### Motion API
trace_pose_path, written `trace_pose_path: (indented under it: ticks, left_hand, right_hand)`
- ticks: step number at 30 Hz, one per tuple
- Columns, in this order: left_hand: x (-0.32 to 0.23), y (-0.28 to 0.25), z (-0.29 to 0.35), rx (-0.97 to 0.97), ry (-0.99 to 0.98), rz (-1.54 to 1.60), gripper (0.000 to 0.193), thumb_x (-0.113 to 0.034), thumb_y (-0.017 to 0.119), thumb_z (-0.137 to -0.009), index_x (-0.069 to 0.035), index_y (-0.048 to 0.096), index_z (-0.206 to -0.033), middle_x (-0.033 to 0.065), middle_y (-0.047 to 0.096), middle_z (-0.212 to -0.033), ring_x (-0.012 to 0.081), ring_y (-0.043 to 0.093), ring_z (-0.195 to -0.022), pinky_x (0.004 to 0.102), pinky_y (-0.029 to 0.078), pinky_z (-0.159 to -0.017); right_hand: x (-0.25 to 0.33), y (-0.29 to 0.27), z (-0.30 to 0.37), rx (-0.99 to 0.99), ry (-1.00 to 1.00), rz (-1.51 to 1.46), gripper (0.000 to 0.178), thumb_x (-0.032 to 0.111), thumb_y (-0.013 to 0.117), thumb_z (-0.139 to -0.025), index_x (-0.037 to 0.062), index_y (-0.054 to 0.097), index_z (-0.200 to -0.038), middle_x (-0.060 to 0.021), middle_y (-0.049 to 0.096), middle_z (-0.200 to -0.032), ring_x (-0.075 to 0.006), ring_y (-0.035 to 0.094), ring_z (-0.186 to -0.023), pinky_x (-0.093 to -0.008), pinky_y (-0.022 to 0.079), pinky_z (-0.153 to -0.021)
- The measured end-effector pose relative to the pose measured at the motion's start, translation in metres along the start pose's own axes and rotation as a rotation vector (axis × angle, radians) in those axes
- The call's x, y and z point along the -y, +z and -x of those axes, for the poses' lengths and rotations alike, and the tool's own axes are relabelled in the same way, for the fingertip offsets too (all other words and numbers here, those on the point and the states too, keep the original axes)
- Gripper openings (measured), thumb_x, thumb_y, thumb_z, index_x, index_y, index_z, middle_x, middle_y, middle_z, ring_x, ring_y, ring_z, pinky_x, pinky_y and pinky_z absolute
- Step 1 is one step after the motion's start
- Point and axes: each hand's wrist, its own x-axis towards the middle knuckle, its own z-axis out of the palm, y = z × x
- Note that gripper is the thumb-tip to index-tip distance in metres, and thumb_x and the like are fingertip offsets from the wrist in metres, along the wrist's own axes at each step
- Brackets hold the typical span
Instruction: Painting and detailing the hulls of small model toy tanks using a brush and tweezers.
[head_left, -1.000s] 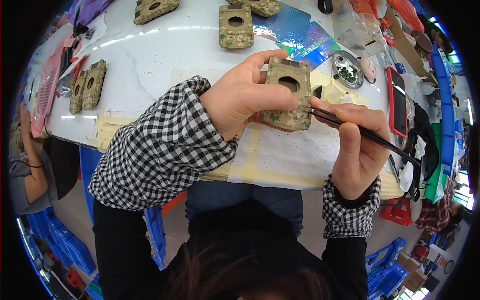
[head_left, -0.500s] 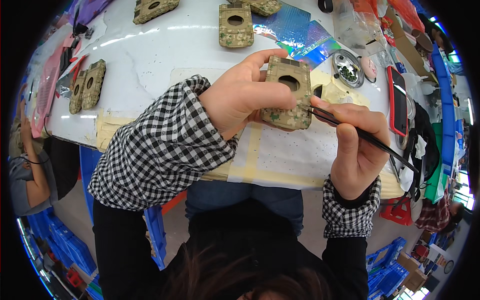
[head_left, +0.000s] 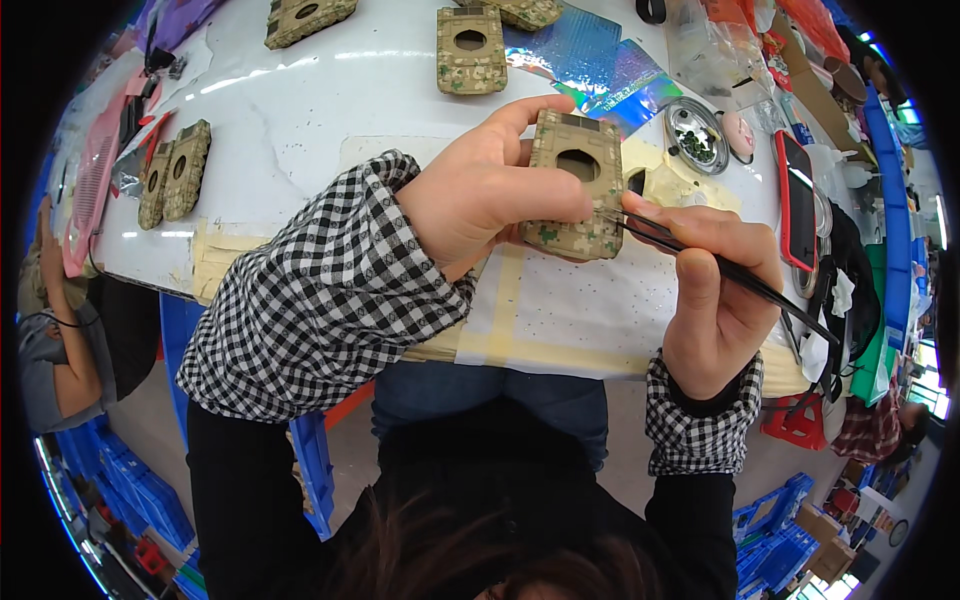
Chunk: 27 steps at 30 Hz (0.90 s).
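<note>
My left hand (head_left: 500,190) is closed around a camouflage-patterned model tank hull (head_left: 575,225), thumb pressed on its top beside the round hole. It is held above the table's front part. A pair of black tweezers (head_left: 745,278) is pinched in my right hand (head_left: 715,290), between thumb and fingers. The tweezers' tips reach the hull's right side near my left thumb; whether they grip any small part is too fine to tell. Beyond my hands another hull (head_left: 472,55) lies on the table, with a further hull (head_left: 308,18) at the far left.
Two narrower camouflage pieces (head_left: 185,170) lie at the left by a pink comb-like item (head_left: 95,190). To the right are a round clear dish (head_left: 696,137) of small dark green bits and a red-edged phone (head_left: 796,200). Shiny blue sheets (head_left: 580,50) lie at the back. A person (head_left: 65,350) sits at the left.
Almost nothing differs. My right hand and the tweezers have shifted very slightly, while the hull stays in my left hand in the same place.
</note>
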Motion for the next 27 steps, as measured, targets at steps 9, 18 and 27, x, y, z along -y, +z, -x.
trace_pose_path:
  ticks: [9, 18, 27]
  left_hand:
    - [0.0008, -0.0007, 0.0002, 0.005, 0.009, -0.006, 0.074, -0.004, 0.06, -0.076, -0.001, 0.024, -0.141, 0.0133, 0.049, -0.126, 0.0203, 0.05, -0.115, 0.032, 0.039, -0.097]
    - [0.0026, -0.002, -0.0006, 0.006, 0.02, -0.025, 0.075, -0.004, 0.061, -0.075, -0.002, 0.025, -0.141, 0.0133, 0.049, -0.126, 0.0207, 0.05, -0.115, 0.0318, 0.039, -0.097]
    - [0.001, -0.0005, -0.0003, 0.002, 0.003, 0.031, 0.073, -0.004, 0.058, -0.076, -0.001, 0.025, -0.14, 0.0135, 0.048, -0.126, 0.0209, 0.049, -0.115, 0.0326, 0.039, -0.098]
  right_hand:
    - [0.0007, 0.0024, -0.0006, -0.002, -0.004, 0.057, 0.022, 0.018, 0.047, -0.096, -0.0043, 0.048, -0.098, -0.0203, 0.061, -0.095, -0.0304, 0.063, -0.094, -0.0374, 0.054, -0.081]
    - [-0.0004, 0.0011, 0.0013, -0.006, 0.031, -0.066, 0.013, 0.004, 0.054, -0.091, -0.0038, 0.05, -0.1, -0.0167, 0.061, -0.1, -0.0238, 0.061, -0.097, -0.0324, 0.048, -0.085]
    - [-0.0008, -0.0003, 0.0008, 0.005, 0.023, -0.049, 0.013, 0.003, 0.055, -0.091, -0.004, 0.05, -0.1, -0.0164, 0.06, -0.1, -0.0244, 0.062, -0.097, -0.0324, 0.048, -0.085]
